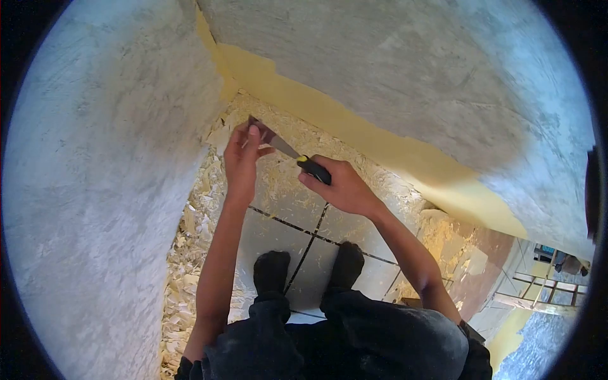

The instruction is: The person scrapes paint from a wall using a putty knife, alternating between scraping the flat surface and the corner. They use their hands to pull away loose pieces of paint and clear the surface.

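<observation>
A scraper (pixel 283 145) with a wide metal blade and a black and yellow handle is held above the floor, near the corner of two walls. The fingers of my right hand (pixel 339 185) are wrapped round its handle. My left hand (pixel 244 155) pinches the blade near its wide end, with the thumb on the upper face. Yellow paint flakes (pixel 183 272) lie thickly on the floor along the left wall and in the corner behind the blade.
Bare grey plaster shows on the left wall (pixel 107 190) and the right wall (pixel 380 69). A yellow paint strip (pixel 316 104) runs along the right wall's base. My feet in dark socks stand on floor tiles (pixel 304 253). A wooden rack (pixel 544 288) is at the far right.
</observation>
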Action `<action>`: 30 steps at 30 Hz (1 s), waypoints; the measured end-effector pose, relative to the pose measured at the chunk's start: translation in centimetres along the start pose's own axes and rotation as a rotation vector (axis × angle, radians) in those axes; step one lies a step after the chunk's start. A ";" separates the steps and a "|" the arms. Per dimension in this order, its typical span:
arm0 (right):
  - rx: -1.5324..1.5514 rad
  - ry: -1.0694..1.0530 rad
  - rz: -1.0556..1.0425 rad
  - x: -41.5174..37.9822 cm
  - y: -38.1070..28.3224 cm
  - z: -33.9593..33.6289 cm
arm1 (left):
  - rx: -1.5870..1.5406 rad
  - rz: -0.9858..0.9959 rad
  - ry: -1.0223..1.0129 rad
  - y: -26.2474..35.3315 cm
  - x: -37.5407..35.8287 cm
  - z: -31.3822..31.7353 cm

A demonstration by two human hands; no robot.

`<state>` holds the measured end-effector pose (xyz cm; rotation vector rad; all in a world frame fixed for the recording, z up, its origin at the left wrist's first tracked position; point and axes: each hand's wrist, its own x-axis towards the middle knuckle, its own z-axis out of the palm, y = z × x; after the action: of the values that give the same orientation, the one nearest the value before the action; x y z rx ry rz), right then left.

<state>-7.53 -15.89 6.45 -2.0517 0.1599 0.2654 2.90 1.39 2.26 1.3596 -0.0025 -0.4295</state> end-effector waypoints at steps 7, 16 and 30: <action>1.414 -0.415 0.497 1.0 -0.3 -0.8 | -0.149 -0.034 0.008 1.6 -0.8 0.7; 1.578 -0.527 0.410 2.8 -1.6 0.7 | 0.077 -0.349 -0.374 -4.0 -3.8 2.2; 1.338 -0.236 0.377 2.3 -3.7 3.0 | -0.745 -0.700 -0.529 -5.2 -13.0 10.6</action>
<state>-4.80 -11.49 7.58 -0.6468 0.4367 0.4627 -13.24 -5.50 2.92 0.4477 0.1851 -1.2323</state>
